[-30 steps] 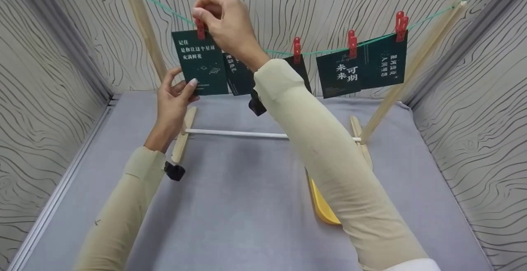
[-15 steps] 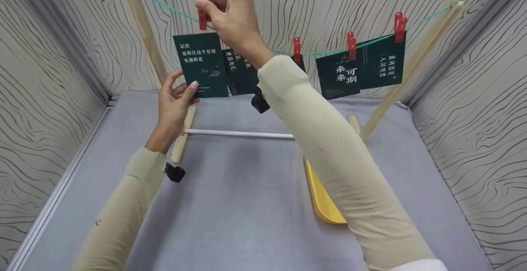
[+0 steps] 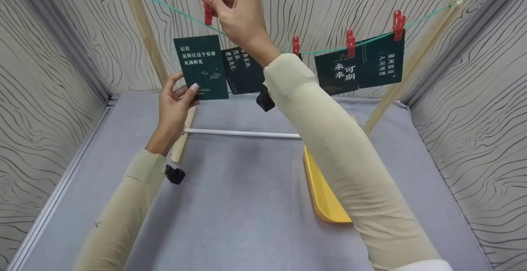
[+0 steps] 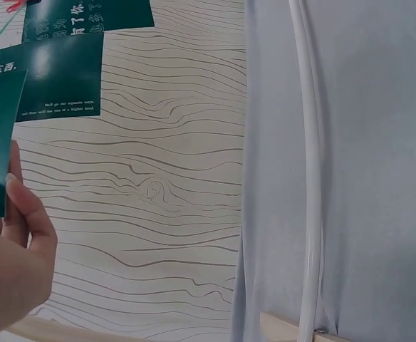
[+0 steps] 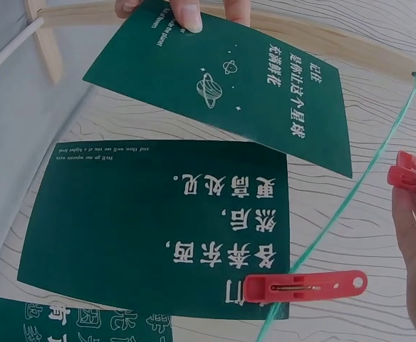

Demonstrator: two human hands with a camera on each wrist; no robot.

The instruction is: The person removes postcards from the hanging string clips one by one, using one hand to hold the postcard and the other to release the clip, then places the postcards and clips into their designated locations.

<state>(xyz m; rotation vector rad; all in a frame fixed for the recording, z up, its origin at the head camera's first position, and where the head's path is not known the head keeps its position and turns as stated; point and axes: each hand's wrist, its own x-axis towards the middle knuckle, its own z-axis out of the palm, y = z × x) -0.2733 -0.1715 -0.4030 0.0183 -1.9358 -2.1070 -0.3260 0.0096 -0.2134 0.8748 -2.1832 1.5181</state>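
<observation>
My left hand [image 3: 175, 102] pinches the lower left corner of a dark green card [image 3: 201, 67] with white lettering and a planet drawing. That card's top edge sits below the green string [image 3: 173, 9], with no clip on it. Above it, my right hand [image 3: 243, 13] pinches a red clothespin [image 3: 208, 15] near the string. In the right wrist view the clothespin [image 5: 413, 174] is apart from both card and string. Beside the held card hangs another green card [image 5: 158, 228], fastened to the string by a red clothespin [image 5: 304, 286]. My right forearm hides part of the hanging row in the head view.
Two more green cards [image 3: 337, 71] hang at the right under red clothespins [image 3: 350, 43]. Wooden posts [image 3: 144, 36] hold the string, and a white rod [image 3: 243, 133] joins their feet. A yellow tray [image 3: 323, 197] lies partly under my right sleeve on the grey cloth.
The red clothespin has come off the left card and moved up and to the right with my right hand. The card, still in my left hand, has dropped slightly below the string.
</observation>
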